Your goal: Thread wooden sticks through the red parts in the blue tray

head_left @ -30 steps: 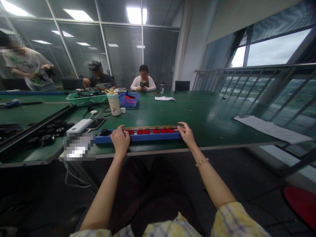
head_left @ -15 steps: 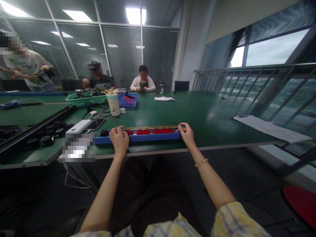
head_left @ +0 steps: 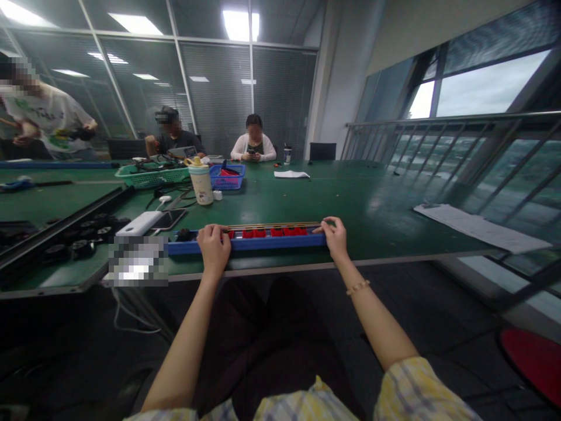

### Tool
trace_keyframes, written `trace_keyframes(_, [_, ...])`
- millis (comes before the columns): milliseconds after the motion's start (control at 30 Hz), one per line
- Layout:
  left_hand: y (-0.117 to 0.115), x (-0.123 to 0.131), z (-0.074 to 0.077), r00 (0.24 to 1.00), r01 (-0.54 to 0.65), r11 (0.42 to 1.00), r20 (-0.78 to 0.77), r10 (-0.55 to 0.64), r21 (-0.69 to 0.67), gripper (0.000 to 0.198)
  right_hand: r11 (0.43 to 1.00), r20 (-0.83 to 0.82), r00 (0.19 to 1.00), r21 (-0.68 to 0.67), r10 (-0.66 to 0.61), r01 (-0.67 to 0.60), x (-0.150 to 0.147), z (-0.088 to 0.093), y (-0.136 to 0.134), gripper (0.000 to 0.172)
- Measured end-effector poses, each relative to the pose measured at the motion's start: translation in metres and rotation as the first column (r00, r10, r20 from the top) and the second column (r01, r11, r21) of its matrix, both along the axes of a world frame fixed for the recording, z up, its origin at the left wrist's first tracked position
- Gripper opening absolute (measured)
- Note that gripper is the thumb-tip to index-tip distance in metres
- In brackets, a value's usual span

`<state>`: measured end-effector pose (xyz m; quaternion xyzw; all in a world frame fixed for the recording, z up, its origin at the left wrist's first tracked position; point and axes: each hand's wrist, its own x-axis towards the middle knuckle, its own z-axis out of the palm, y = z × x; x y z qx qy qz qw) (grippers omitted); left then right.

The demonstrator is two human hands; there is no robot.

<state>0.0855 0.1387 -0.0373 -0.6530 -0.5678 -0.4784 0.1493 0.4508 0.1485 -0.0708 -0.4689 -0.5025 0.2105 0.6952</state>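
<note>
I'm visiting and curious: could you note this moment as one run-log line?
left hand: at blue channel | right hand: at channel's right end | red pieces: in channel | cup: upright beyond channel

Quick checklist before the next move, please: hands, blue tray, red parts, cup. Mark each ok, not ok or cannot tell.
1. Left hand at the blue tray: ok, over its left part.
2. Right hand at the tray: ok, at its right end.
3. Grip firmness: cannot tell; the finger contacts are too small to judge.
4. Tray supported: ok, it lies on the green table, inside the near edge.
5. Red parts inside the tray: ok for those showing; cannot tell under the left hand.
6. Cup apart from hands and tray: ok, upright beyond them.
</note>
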Motion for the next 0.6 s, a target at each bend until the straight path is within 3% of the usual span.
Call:
trace_keyframes(300, [0.001,0.000,-0.001,1.000,0.012,1.000,0.009,-0.013,0.024,0.019,0.995,-0.193,0.978,0.033,-0.083,0.091,0.002,-0.001,0.004,0.028])
trace_keyframes(600, [0.001,0.000,0.000,0.999,0.024,0.999,0.021,-0.025,0.021,0.017,0.961,-0.356,0.897,-0.004,-0.260,0.277,0.013,-0.006,0.013,0.027])
